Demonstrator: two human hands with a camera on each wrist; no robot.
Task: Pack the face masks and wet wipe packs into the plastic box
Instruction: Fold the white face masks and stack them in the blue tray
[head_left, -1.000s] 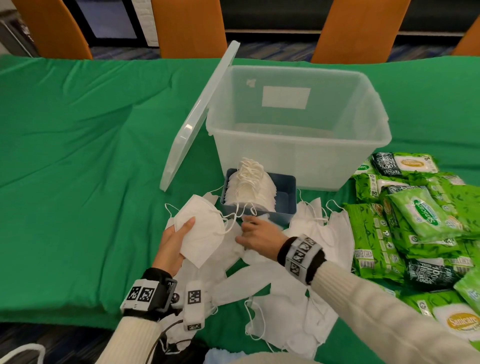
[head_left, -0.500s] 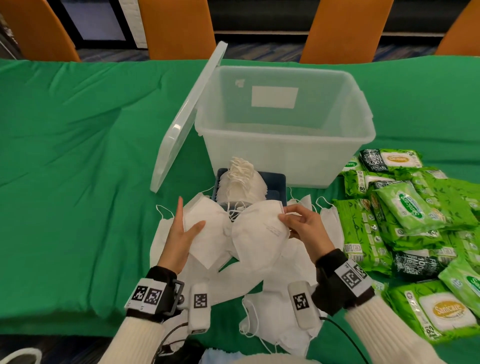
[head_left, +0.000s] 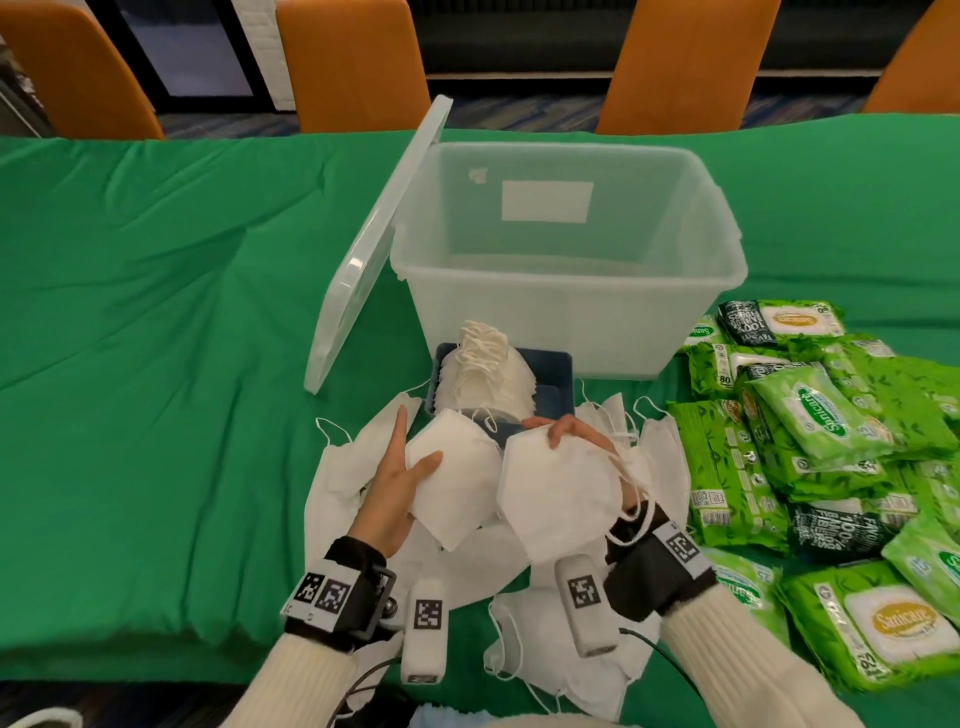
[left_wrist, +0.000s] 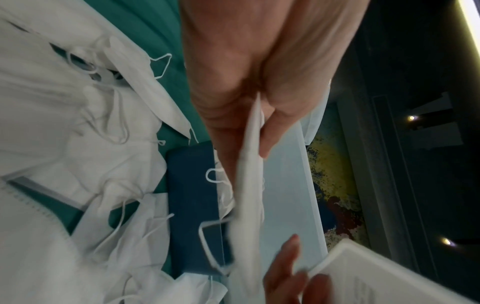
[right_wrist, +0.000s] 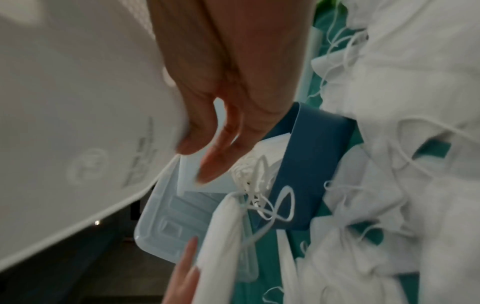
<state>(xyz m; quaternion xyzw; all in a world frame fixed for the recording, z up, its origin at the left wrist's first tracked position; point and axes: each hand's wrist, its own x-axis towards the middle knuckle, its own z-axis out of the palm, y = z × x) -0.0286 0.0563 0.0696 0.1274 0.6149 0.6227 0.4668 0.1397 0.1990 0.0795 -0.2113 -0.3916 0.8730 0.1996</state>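
Note:
My left hand (head_left: 402, 467) holds a white folded face mask (head_left: 457, 483) between thumb and flat fingers; the wrist view shows that mask (left_wrist: 249, 164) edge-on in the pinch. My right hand (head_left: 576, 436) grips a second white mask (head_left: 558, 493) by its top edge, and the mask (right_wrist: 78, 123) fills the left of the right wrist view. Both masks hang side by side above a heap of loose masks (head_left: 566, 649). A small blue tray (head_left: 553, 371) holds a stack of masks (head_left: 478, 374). Behind it stands the clear plastic box (head_left: 566, 312), nothing visible inside.
The box's clear lid (head_left: 374, 244) leans against its left wall. Several green wet wipe packs (head_left: 810, 426) are piled to the right. The table wears a green cloth (head_left: 156, 338). Orange chairs (head_left: 353, 57) stand along the far edge.
My right hand has picked a mask out of the heap and raised it beside the one in my left hand. The left hand has kept its mask roughly in place.

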